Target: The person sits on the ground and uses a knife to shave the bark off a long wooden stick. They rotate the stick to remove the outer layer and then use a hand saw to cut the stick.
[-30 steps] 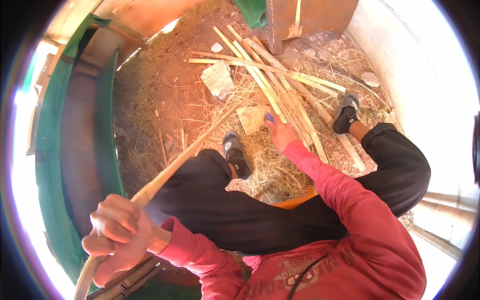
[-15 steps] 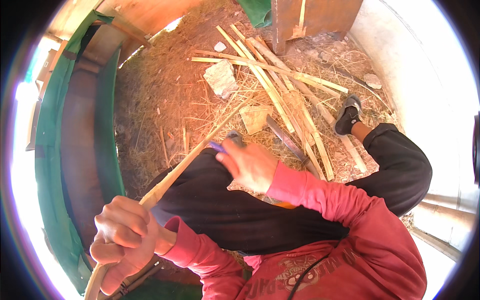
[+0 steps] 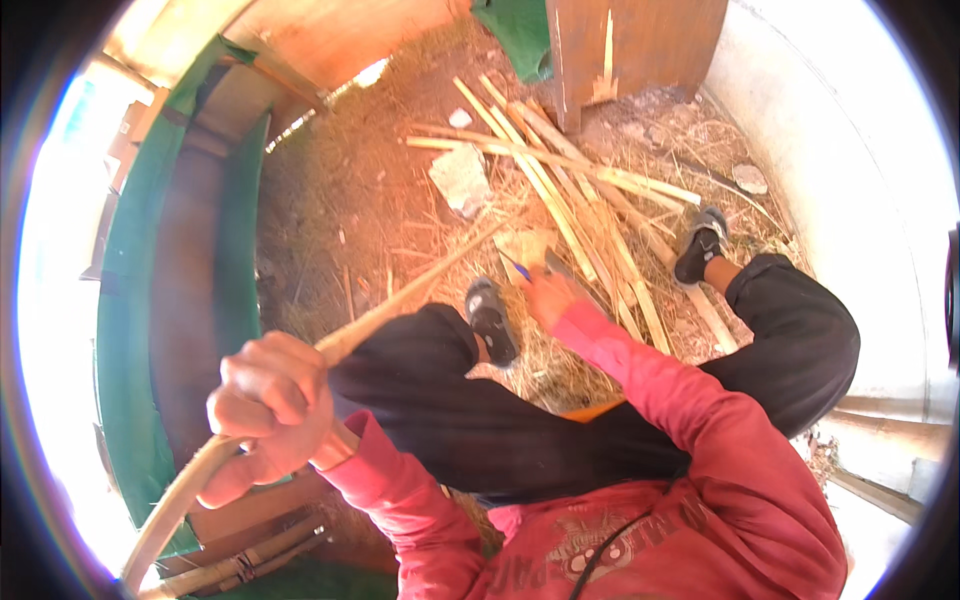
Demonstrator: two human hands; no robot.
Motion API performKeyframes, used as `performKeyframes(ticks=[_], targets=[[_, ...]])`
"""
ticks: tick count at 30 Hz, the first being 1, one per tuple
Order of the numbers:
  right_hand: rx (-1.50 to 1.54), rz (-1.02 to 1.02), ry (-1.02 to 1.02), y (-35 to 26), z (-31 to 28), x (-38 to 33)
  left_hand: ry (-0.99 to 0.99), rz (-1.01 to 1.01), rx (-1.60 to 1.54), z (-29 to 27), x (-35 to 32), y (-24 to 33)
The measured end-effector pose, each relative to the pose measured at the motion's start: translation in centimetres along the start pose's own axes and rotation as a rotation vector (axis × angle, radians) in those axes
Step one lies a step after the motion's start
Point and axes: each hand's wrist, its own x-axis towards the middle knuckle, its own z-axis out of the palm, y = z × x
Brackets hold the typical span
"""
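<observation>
My left hand (image 3: 270, 405) is wrapped round a long pale bamboo strip (image 3: 395, 300). The strip slants up and away past my left knee, and its lower end bends toward the bottom left. In my right hand (image 3: 552, 298) is a small blue tool (image 3: 520, 270) with a thin dark tip; its exact kind is too small to tell. That hand is beyond the strip's far end, to its right. Beside it a dark flat blade (image 3: 565, 268) lies on the ground, partly covered by the hand. A flat yellowish block (image 3: 522, 245) is just beyond my right hand.
Several split bamboo strips (image 3: 550, 190) lie crossed on the straw-strewn ground. A pale stone (image 3: 461, 180) sits left of them. A wooden panel (image 3: 640, 50) stands at the back, a pale wall (image 3: 820, 130) at right, and green-edged boarding (image 3: 135, 300) at left.
My right hand with the blue tool has moved away from the strip, forward and to the right. My left hand has shifted slightly up and right, still holding the strip, whose lower end now bends more.
</observation>
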Motion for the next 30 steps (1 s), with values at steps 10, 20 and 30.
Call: performKeyframes(ticks=[10,20,30], targets=[[0.332,0.097,-0.019,-5.6,-2.4,-0.4,-0.082,-0.016,-0.117,-0.3,0.2,0.0],[0.241,0.101,-0.021,-2.8,-0.7,-0.4,-0.071,0.003,-0.112,-0.6,0.3,-0.3],[0.089,0.156,-0.018,-3.8,-0.4,-0.9,0.042,0.004,-0.089,-2.0,-0.7,0.4]])
